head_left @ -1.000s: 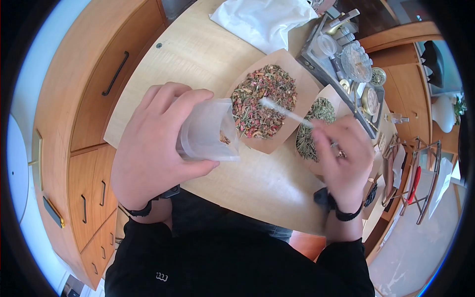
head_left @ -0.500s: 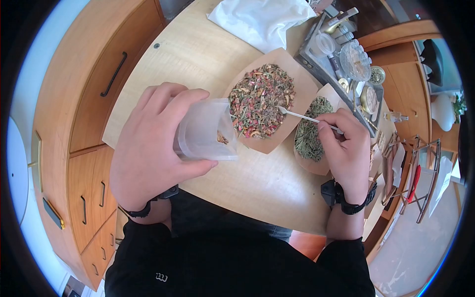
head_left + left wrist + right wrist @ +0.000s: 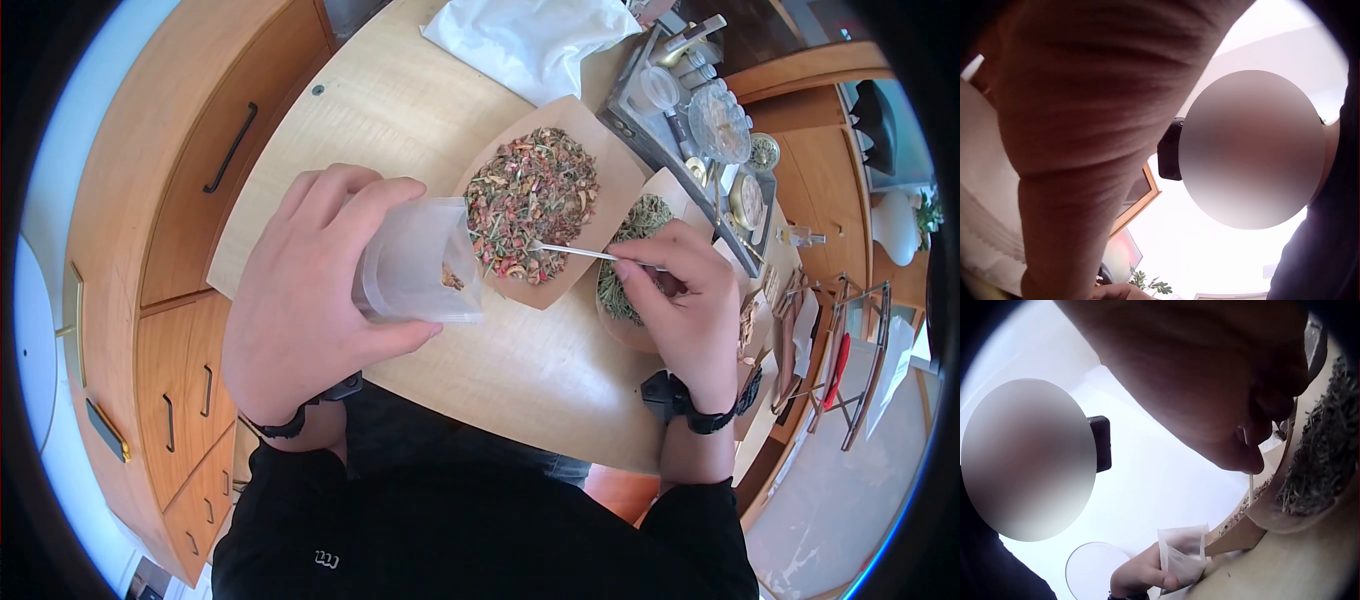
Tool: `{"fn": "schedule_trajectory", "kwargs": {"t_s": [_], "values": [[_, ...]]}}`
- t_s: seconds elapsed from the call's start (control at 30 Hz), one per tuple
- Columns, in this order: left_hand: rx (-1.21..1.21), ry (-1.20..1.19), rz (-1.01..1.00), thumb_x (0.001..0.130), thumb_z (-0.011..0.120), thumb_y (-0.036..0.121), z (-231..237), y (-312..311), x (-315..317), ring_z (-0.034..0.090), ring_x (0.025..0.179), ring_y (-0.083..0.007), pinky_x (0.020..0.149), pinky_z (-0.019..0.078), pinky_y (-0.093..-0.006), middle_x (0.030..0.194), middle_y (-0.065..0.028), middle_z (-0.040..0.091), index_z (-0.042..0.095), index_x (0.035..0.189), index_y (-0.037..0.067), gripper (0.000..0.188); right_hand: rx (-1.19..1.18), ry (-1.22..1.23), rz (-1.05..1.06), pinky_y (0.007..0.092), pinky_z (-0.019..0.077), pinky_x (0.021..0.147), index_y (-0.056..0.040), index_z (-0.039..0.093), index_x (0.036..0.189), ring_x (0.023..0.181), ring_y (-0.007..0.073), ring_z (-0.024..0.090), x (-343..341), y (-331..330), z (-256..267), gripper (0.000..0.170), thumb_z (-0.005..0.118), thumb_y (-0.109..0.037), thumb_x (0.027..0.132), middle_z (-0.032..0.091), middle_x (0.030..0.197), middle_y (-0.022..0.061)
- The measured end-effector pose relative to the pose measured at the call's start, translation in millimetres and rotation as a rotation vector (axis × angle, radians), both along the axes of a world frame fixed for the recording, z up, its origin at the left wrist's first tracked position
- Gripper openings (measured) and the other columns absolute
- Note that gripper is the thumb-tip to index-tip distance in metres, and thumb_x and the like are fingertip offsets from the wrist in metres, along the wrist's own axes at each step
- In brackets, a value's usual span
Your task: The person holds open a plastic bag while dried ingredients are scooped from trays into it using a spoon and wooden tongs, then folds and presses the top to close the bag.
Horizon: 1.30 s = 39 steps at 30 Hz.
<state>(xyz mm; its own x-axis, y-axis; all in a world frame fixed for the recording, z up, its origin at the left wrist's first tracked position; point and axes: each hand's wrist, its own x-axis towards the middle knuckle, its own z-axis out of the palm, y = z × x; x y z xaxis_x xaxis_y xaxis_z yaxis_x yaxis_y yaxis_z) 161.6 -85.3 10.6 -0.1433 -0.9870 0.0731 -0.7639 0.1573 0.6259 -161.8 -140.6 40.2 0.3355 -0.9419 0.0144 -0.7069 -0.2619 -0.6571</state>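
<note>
My left hand (image 3: pixel 300 290) grips a frosted, see-through pouch (image 3: pixel 405 275) around its sides, tilted with its mouth toward the right. A few brown bits show inside it. Between thumb and fingers, my right hand (image 3: pixel 700 305) pinches a thin pale spoon (image 3: pixel 580 252). The spoon's tip lies at the lower part of a heap of mixed red, green and yellow dried herbs (image 3: pixel 530 190) in a brown paper tray (image 3: pixel 622 170). Under the right hand is dried green herb (image 3: pixel 643 222) in a second paper tray. The right wrist view also shows the pouch (image 3: pixel 1184 556) low down.
A white plastic bag (image 3: pixel 535 45) lies at the table's far side. Beside it, a grey tray (image 3: pixel 625 125) holds jars, a glass bowl (image 3: pixel 718 125) and small tools. Wooden drawers (image 3: pixel 180 380) stand to the left. A rack (image 3: pixel 845 370) stands at the right.
The spoon tip has come down onto the mixed herbs and moved toward the near edge of the heap, nearer the pouch. The left hand and pouch have hardly moved.
</note>
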Motion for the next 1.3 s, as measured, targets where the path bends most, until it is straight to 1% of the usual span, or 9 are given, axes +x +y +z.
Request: {"fn": "schedule_trajectory", "kwargs": {"t_s": [0.2, 0.3, 0.53, 0.63, 0.73, 0.8, 0.87, 1.03, 1.3], "values": [[0.008, 0.002, 0.007, 0.057, 0.100, 0.025, 0.7, -0.3, -0.7, 0.063, 0.129, -0.0397, 0.108, 0.0526, -0.0482, 0.137, -0.0155, 0.067, 0.069, 0.142, 0.007, 0.092, 0.043, -0.170, -0.041, 0.0254, 0.0400, 0.063, -0.0039, 0.088, 0.115, 0.071, 0.0052, 0.054, -0.2, 1.7, -17.1, 0.017, 0.083, -0.002, 0.099, 0.070, 0.094, 0.0013], [0.015, 0.007, 0.010, 0.057, 0.099, 0.025, 0.6, -0.9, 0.4, 0.063, 0.129, -0.0398, 0.107, 0.0528, -0.0484, 0.137, -0.0153, 0.067, 0.069, 0.141, 0.007, 0.091, 0.048, -0.247, -0.058, 0.0239, 0.0383, 0.063, -0.0034, 0.088, 0.115, 0.072, 0.0038, 0.053, -1.5, 0.7, -19.5, 0.017, 0.083, -0.001, 0.099, 0.070, 0.095, -0.0002], [0.008, -0.009, 0.027, 0.057, 0.099, 0.025, 1.9, 0.0, -1.1, 0.064, 0.128, -0.0399, 0.107, 0.0531, -0.0485, 0.136, -0.0153, 0.067, 0.069, 0.139, 0.008, 0.090, -0.014, -0.292, -0.016, 0.0234, 0.0404, 0.064, -0.0050, 0.089, 0.114, 0.074, 0.0051, 0.057, -0.4, 11.8, -8.0, 0.019, 0.084, 0.000, 0.097, 0.072, 0.096, 0.0007], [0.003, -0.005, 0.017, 0.057, 0.099, 0.025, 0.9, -1.1, -2.1, 0.064, 0.129, -0.0400, 0.107, 0.0530, -0.0487, 0.136, -0.0155, 0.067, 0.070, 0.139, 0.008, 0.089, -0.085, -0.238, 0.148, 0.0281, 0.0507, 0.069, -0.0054, 0.089, 0.110, 0.079, 0.0134, 0.068, 12.0, 19.0, -4.1, 0.019, 0.087, 0.001, 0.092, 0.072, 0.096, 0.0054], [-0.002, 0.002, 0.007, 0.057, 0.099, 0.026, -0.3, -1.9, -0.5, 0.064, 0.129, -0.0402, 0.107, 0.0530, -0.0488, 0.136, -0.0157, 0.067, 0.070, 0.139, 0.008, 0.089, -0.140, -0.144, 0.046, 0.0290, 0.0532, 0.073, -0.0043, 0.088, 0.109, 0.084, 0.0149, 0.070, 4.1, 15.5, 0.2, 0.019, 0.087, 0.002, 0.091, 0.073, 0.096, 0.0062], [-0.002, 0.006, 0.008, 0.057, 0.099, 0.026, -0.2, -1.8, 0.8, 0.064, 0.129, -0.0403, 0.107, 0.0529, -0.0487, 0.136, -0.0158, 0.067, 0.070, 0.139, 0.007, 0.089, -0.183, -0.107, 0.034, 0.0287, 0.0527, 0.074, -0.0029, 0.088, 0.109, 0.083, 0.0158, 0.070, -3.7, 5.6, 6.7, 0.018, 0.085, 0.003, 0.092, 0.072, 0.095, 0.0060], [0.013, 0.022, 0.008, 0.057, 0.099, 0.027, 0.2, -1.3, 1.2, 0.063, 0.129, -0.0404, 0.108, 0.0528, -0.0485, 0.136, -0.0160, 0.067, 0.069, 0.139, 0.007, 0.090, -0.178, 0.036, -0.017, 0.0290, 0.0518, 0.072, -0.0019, 0.087, 0.110, 0.080, 0.0163, 0.068, -7.4, -1.2, 10.9, 0.017, 0.083, 0.002, 0.093, 0.072, 0.095, 0.0058], [0.007, 0.020, 0.002, 0.058, 0.099, 0.028, -0.6, -1.4, 0.8, 0.063, 0.129, -0.0407, 0.108, 0.0526, -0.0488, 0.137, -0.0160, 0.067, 0.069, 0.140, 0.007, 0.090, 0.007, -0.073, -0.050, 0.0264, 0.0481, 0.067, -0.0043, 0.087, 0.116, 0.075, 0.0101, 0.063, -0.5, -1.7, -14.0, 0.020, 0.083, -0.001, 0.097, 0.071, 0.097, 0.0045], [0.010, 0.012, 0.004, 0.058, 0.099, 0.027, -0.1, -1.6, 0.9, 0.063, 0.131, -0.0405, 0.109, 0.0525, -0.0488, 0.137, -0.0156, 0.067, 0.070, 0.140, 0.008, 0.090, 0.009, -0.052, -0.062, 0.0252, 0.0447, 0.066, -0.0045, 0.088, 0.115, 0.074, 0.0086, 0.060, -2.5, -3.9, -14.5, 0.018, 0.083, -0.003, 0.098, 0.070, 0.093, 0.0030]]}}
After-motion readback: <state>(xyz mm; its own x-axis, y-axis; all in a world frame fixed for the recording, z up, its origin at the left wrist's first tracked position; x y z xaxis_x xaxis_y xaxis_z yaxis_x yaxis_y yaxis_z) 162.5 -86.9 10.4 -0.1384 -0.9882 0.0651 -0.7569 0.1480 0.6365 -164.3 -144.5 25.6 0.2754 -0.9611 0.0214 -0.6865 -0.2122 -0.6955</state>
